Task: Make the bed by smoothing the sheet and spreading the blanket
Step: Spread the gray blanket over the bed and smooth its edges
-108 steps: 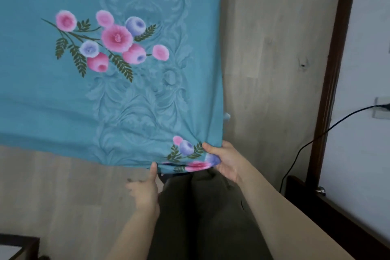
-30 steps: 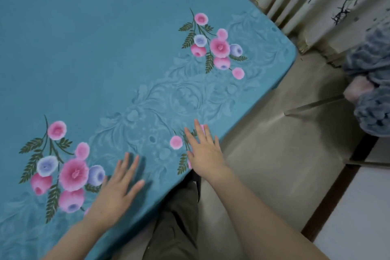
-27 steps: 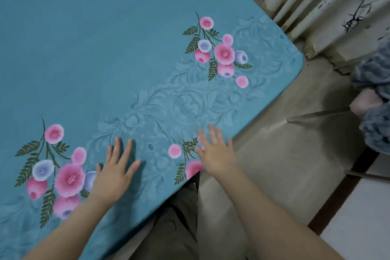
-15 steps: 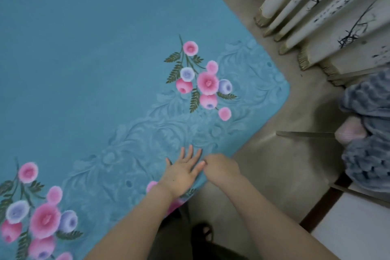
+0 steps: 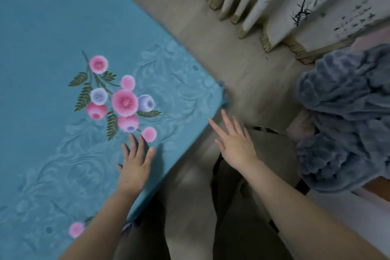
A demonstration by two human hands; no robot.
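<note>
Sheet [image 5: 63, 27]: flat, smooth under the left hand [image 5: 135, 167].
Left fingers [image 5: 139, 150] straight, pressing; right hand [image 5: 236, 143] released, beyond the bed corner [image 5: 218, 93]. Blanket [image 5: 348, 122] heaped right of the right fingers, not yet spread.

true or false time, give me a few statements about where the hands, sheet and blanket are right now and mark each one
1. The left hand lies flat on the teal sheet, fingers straight. True.
2. The right hand has a grip on the sheet's corner. False: it is open with fingers spread, just past the bed's edge, and holds nothing.
3. The blanket is spread out over the bed. False: it sits bunched in a blue-grey heap off the bed, to the person's right.
4. A printed flower cluster lies just beyond the left hand's fingertips. True.
</note>
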